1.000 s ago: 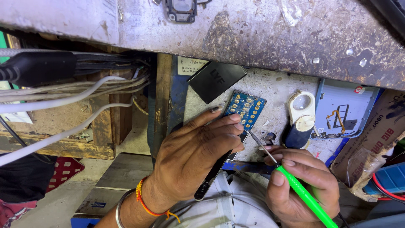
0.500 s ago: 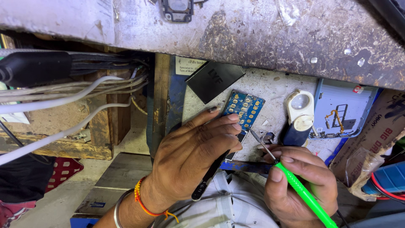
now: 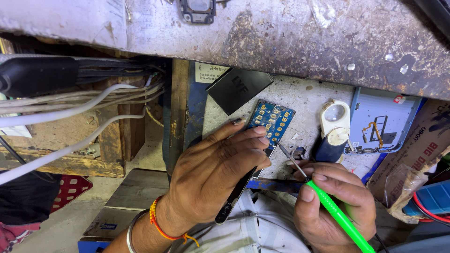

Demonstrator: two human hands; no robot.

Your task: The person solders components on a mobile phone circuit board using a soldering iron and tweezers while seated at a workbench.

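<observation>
At twelve o'clock a worn, stained grey surface (image 3: 300,33) runs across the top of the view, with a lower pale speckled shelf (image 3: 304,100) beneath it and white and black cables (image 3: 70,100) trailing off at nine o'clock over rough wooden framing (image 3: 124,136). On the shelf, at about one o'clock from the hands, lies a black square battery-like slab (image 3: 239,89); a white label (image 3: 206,72) with printed text sits just beside its upper left corner. At three o'clock stand a white and dark blue magnifier (image 3: 333,131), a pale blue phone back cover (image 3: 382,122) and, further right, a brown cardboard package (image 3: 419,154) with red lettering. The left hand (image 3: 215,173), wearing an orange thread and a metal bangle, is curled over a phone frame, pinning the blue circuit board (image 3: 272,119) with its fingertips. The right hand (image 3: 335,204) is closed around a green-handled screwdriver (image 3: 335,213) whose metal tip points toward the board's lower edge. Compared with half a second earlier, both hands and the tool sit in almost the same places, with only the view shifted slightly.
</observation>
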